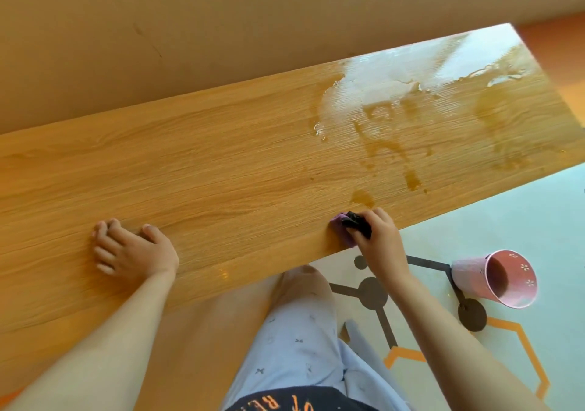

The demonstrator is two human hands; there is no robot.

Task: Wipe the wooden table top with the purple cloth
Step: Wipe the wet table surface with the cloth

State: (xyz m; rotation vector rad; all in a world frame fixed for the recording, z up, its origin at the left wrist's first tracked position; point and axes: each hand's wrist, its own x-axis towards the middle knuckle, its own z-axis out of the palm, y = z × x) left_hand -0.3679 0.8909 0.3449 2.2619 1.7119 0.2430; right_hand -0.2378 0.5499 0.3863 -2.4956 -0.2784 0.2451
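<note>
The wooden table top (221,163) runs from lower left to upper right across the head view. A wet patch (395,103) with streaks and drops covers its right part. My right hand (380,236) grips the bunched purple cloth (343,227) and presses it on the table close to the near edge, just below a small wet spot (362,197). My left hand (133,249) lies palm down on the dry left part of the table, fingers spread, holding nothing.
A pink bucket (497,279) lies tipped on its side on the pale patterned floor mat (522,220) to the right of the table's near edge. A tan wall (190,30) runs along the table's far edge. My knees are under the near edge.
</note>
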